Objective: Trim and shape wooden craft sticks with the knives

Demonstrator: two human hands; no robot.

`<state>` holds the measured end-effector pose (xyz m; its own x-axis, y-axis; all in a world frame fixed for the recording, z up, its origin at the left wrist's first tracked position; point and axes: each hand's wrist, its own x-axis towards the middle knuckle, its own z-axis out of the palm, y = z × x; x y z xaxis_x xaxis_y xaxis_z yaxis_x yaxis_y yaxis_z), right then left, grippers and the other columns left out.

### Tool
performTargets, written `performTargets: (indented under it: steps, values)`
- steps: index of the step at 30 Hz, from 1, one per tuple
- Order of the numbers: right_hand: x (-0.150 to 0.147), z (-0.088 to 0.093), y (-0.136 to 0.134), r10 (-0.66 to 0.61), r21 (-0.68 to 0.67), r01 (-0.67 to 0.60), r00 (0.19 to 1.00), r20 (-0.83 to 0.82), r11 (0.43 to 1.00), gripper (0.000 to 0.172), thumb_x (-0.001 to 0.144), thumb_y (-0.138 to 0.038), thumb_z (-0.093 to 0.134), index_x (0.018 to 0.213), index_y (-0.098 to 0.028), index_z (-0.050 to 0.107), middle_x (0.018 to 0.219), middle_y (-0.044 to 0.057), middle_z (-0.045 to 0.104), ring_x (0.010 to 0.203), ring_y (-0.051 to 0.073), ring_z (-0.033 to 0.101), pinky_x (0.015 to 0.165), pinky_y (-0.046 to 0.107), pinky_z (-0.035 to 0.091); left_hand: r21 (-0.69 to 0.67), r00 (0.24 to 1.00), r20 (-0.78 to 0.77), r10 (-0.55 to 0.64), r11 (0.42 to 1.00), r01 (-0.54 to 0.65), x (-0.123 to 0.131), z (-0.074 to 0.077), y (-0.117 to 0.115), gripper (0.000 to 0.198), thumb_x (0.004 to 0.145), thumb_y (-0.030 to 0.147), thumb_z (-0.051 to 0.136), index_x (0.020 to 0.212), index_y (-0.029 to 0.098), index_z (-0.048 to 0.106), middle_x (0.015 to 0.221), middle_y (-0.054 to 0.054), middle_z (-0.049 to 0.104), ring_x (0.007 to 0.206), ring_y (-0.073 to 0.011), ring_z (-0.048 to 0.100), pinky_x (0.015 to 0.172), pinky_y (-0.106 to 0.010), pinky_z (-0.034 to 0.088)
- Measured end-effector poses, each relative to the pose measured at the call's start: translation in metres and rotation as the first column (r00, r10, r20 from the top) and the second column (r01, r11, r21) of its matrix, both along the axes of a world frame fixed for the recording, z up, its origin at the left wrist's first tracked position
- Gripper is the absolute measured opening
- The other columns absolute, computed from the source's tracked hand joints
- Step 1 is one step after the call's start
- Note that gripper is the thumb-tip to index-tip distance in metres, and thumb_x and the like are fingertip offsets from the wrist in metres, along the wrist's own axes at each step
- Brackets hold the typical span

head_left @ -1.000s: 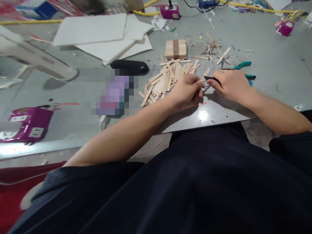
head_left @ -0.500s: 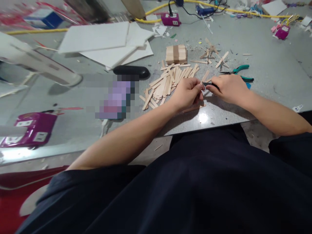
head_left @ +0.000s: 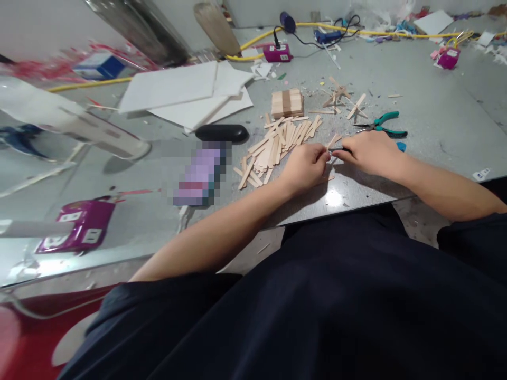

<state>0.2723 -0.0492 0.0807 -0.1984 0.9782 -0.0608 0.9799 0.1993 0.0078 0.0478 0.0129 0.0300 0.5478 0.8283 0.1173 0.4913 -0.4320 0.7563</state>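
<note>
— Power strip (head_left: 75, 232), purple, far left on the grey table (head_left: 435, 121). Next along?
— White boards (head_left: 186, 92) further back, stacked loosely. Black case (head_left: 222, 133) just in front of them, lying flat.
— Nearer the middle?
— Loose sticks (head_left: 273, 148) of pale wood, fanned out in a heap. Bundled stack (head_left: 287, 103) just behind the heap, squared up and banded.
— Left hand (head_left: 304, 168)?
— Down at the table's near edge, just right of the heap. Fingertips pinched on one stick (head_left: 333, 141), angled up and away from the body.
— Right hand (head_left: 370, 153)?
— Close against the left, fingertips almost meeting. Closed around a thin dark tool (head_left: 341, 150), tip brought to the held stick. Possibly a small blade, too blurred to tell.
— Both forearms?
— Bare, reaching in over a dark lap, wrists low on the table edge.
— Beyond the right hand?
— Green-handled pliers (head_left: 382, 125), flat on the table just behind the knuckles. Glued stick crosses (head_left: 340, 95) and wood scraps further back.
— Far side?
— Yellow cable (head_left: 356, 29) trailing along the back, towards the right corner.
</note>
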Motion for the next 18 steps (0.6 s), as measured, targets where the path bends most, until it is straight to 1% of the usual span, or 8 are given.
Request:
performTargets:
  steps: [2,3,4,6,8,11,14,18]
  values:
    - [0.000,0.000,0.000,-0.001,0.001,0.001,1.000,0.002,1.000,0.074,0.138,-0.070,0.035,0.145,-0.025,0.094,0.129,0.021,0.097,0.106,0.036,0.082,0.083,0.045,0.038,0.023,1.000,-0.029,-0.001,1.000,0.002,0.001,0.001,-0.001,0.044,0.111,0.007,0.068,0.072,0.026,0.062,0.063,0.002,0.062,0.067,-0.0170,0.054,0.071,-0.035,0.037]
    - [0.000,0.000,0.000,-0.006,0.006,0.006,1.000,-0.004,1.000,0.075,0.137,-0.071,0.034,0.145,-0.026,0.094,0.130,0.020,0.097,0.105,0.036,0.082,0.083,0.045,0.038,-0.001,1.000,-0.013,0.004,1.000,-0.004,0.002,0.002,-0.002,0.045,0.112,0.007,0.067,0.071,0.026,0.062,0.062,0.002,0.061,0.065,-0.0168,0.054,0.069,-0.034,0.038]
    - [0.000,-0.001,0.000,-0.010,0.016,0.011,1.000,-0.013,1.000,0.076,0.137,-0.072,0.033,0.145,-0.028,0.094,0.131,0.019,0.097,0.106,0.035,0.082,0.083,0.045,0.039,-0.051,1.000,0.020,0.014,0.999,-0.013,0.003,0.003,-0.003,0.046,0.113,0.008,0.065,0.071,0.026,0.063,0.061,0.001,0.062,0.062,-0.0163,0.054,0.066,-0.033,0.038]
    - [-0.001,-0.004,0.001,-0.016,0.030,0.017,0.999,-0.030,0.999,0.075,0.137,-0.072,0.033,0.147,-0.029,0.094,0.134,0.019,0.097,0.108,0.036,0.083,0.084,0.046,0.041,-0.198,0.991,0.123,0.050,0.980,-0.024,0.006,0.005,-0.006,0.046,0.117,0.009,0.061,0.075,0.025,0.066,0.060,0.002,0.066,0.054,-0.0141,0.054,0.057,-0.031,0.038]
    - [-0.003,-0.007,0.002,-0.030,0.045,0.031,0.999,-0.027,0.999,0.073,0.138,-0.068,0.035,0.149,-0.026,0.093,0.137,0.019,0.097,0.110,0.037,0.085,0.084,0.046,0.042,-0.346,0.965,0.244,0.097,0.938,-0.007,0.009,0.006,-0.008,0.044,0.121,0.008,0.057,0.081,0.024,0.067,0.063,0.002,0.071,0.047,-0.0111,0.053,0.050,-0.027,0.038]
    - [-0.004,-0.012,0.003,-0.042,0.081,0.043,0.999,-0.019,0.996,0.072,0.139,-0.064,0.034,0.149,-0.023,0.091,0.137,0.020,0.096,0.113,0.039,0.088,0.082,0.045,0.042,-0.467,0.907,0.394,0.150,0.882,0.057,0.012,0.005,-0.009,0.046,0.124,0.004,0.054,0.083,0.023,0.065,0.066,0.001,0.076,0.043,-0.0075,0.054,0.046,-0.022,0.040]
    - [-0.005,-0.013,0.001,-0.035,0.105,0.039,0.999,-0.035,0.994,0.075,0.139,-0.066,0.030,0.149,-0.023,0.090,0.137,0.020,0.096,0.114,0.038,0.088,0.081,0.043,0.042,-0.510,0.857,0.489,0.161,0.850,0.132,0.013,0.002,-0.008,0.046,0.125,0.003,0.053,0.085,0.021,0.067,0.067,0.000,0.077,0.043,-0.0070,0.057,0.046,-0.020,0.042]
    - [-0.008,-0.010,-0.001,-0.054,0.077,0.058,0.997,-0.053,0.995,0.075,0.140,-0.067,0.033,0.153,-0.019,0.089,0.140,0.021,0.095,0.119,0.041,0.087,0.081,0.043,0.041,-0.515,0.796,0.586,0.151,0.828,0.222,0.012,-0.003,-0.004,0.044,0.123,0.007,0.055,0.083,0.021,0.065,0.067,-0.002,0.077,0.043,-0.0080,0.059,0.046,-0.020,0.045]
